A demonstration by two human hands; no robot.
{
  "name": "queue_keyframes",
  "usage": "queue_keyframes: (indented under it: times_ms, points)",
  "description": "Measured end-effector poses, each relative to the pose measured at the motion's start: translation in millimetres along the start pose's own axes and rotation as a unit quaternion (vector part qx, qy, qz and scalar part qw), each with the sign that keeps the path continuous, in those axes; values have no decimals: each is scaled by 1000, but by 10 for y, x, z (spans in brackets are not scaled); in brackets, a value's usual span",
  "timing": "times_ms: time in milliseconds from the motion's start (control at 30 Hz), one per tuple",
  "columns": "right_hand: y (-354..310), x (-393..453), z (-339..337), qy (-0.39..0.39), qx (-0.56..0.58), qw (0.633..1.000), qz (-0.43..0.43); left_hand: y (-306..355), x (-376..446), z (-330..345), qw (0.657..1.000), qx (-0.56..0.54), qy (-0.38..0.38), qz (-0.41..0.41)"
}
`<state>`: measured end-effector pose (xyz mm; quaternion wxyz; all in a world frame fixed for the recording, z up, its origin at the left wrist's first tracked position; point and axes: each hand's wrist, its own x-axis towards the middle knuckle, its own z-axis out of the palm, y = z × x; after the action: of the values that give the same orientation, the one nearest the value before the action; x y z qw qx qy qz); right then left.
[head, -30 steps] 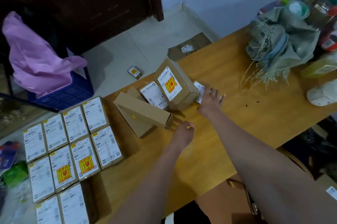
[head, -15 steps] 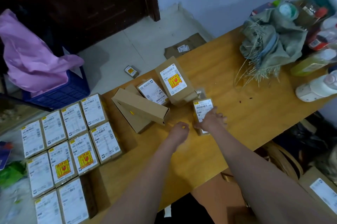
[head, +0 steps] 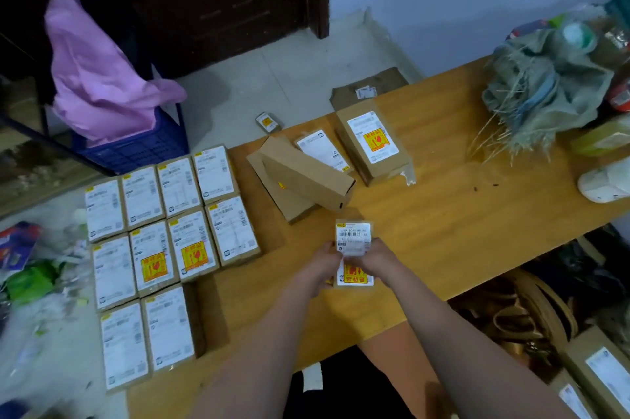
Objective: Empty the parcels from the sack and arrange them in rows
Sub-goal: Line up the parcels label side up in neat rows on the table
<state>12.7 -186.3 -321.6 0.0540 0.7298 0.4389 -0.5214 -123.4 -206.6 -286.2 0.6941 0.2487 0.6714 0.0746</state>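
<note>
Wooden table [head: 443, 234] loaded with parcels, floor [head: 289, 77] beyond.

On the table's left end lie labelled parcels in rows [head: 163, 248], touching side by side. Near the far edge sits a loose pile: a plain box [head: 306, 176] tilted over a flat one [head: 283, 193], a white-labelled packet [head: 322, 149] and a bigger box [head: 373, 142] with a yellow sticker. At the right end lies a crumpled sack [head: 542, 91]. On the floor lie a small parcel [head: 267, 121] and flat cardboard [head: 370, 87].

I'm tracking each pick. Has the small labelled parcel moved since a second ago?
Yes. The small labelled parcel has come away from the big box toward the near table edge, now held by the left hand and right hand.
</note>
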Motion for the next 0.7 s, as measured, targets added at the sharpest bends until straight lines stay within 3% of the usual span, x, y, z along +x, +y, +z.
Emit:
queue_keyframes:
  times_ms: [133,433,567,700]
  points:
    - [-269,-338,154,-55,57,997,7,-236,-238,-340,1000,2,0,-3]
    - [-570,-543,691,-124,25,991,32,-736,-707,-972,998,-38,33,31]
    - [-691,-660,887,-158,22,987,37,-974,-847,-1240,993,-29,106,49]
    - [-845,-778,1162,-183,11,983,24,-1246,-932,-1482,959,96,242,110]
